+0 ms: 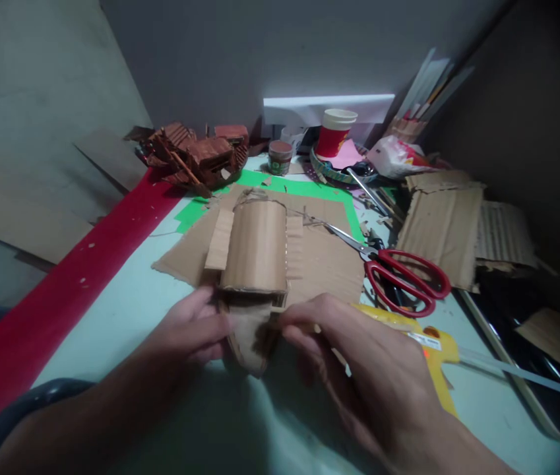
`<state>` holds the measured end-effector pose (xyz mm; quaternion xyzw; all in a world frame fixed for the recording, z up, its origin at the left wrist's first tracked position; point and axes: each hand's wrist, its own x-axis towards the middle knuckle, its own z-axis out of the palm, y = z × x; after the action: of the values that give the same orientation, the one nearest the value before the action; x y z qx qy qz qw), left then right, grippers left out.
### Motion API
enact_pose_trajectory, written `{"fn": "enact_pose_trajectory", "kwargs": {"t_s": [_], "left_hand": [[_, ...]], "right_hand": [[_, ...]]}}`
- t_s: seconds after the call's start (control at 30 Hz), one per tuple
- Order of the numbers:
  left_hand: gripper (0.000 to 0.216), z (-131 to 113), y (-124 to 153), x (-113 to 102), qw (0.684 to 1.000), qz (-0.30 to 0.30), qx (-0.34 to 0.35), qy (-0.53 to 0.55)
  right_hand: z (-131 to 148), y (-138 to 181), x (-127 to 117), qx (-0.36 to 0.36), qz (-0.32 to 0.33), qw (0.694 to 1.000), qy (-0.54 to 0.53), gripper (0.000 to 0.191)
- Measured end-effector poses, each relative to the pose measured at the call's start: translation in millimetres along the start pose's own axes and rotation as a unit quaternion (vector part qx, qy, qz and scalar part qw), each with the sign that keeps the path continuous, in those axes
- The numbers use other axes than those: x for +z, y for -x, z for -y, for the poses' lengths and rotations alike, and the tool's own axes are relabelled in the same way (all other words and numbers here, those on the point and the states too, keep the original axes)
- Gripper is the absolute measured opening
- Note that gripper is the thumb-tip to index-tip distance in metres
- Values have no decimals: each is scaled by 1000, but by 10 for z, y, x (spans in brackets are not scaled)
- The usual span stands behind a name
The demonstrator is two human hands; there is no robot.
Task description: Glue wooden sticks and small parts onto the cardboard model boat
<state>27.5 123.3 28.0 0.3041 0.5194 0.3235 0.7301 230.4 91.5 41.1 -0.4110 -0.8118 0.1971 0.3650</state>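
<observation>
A cardboard model (256, 247) with a curved roof, side flaps and a pointed near end sits in front of me on a flat cardboard sheet (329, 264). My left hand (200, 330) grips the left side of the pointed end, thumb on top. At the right side of that end, my right hand (359, 363) pinches what looks like a small cardboard strip (278, 309) against the model. The fingertips partly cover this strip. Red-handled scissors (403, 280) lie to the right, beside a yellow glue gun (438, 356) partly hidden by my right hand.
A brown-painted model (200, 155) stands at the back left, near a small jar (280, 157) and a red cup (335, 135). Cardboard scraps (440, 224) are piled at right. A red strip (72, 284) runs along the table's left side. Green paper (304, 188) lies behind.
</observation>
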Motion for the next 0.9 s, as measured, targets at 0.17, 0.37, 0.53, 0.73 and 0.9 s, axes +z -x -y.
{"fn": "enact_pose_trajectory", "kwargs": {"t_s": [0.17,0.37,0.53,0.73,0.9], "left_hand": [[45,61,-45,-40,999,44,-11,1],[37,50,-39,-37,995,97,-32,8],[40,48,-38,-41,993,107,-48,22],[39,55,-7,-18,999,39,-20,26],[39,63,6,42,999,33,0,32]], "right_hand": [[-28,42,-1,-25,25,999,-14,21],[-37,58,16,-20,45,999,-21,23],[6,48,48,-13,33,999,-11,23],[35,40,14,23,74,997,-29,22],[35,0,11,-2,74,997,-7,17]]}}
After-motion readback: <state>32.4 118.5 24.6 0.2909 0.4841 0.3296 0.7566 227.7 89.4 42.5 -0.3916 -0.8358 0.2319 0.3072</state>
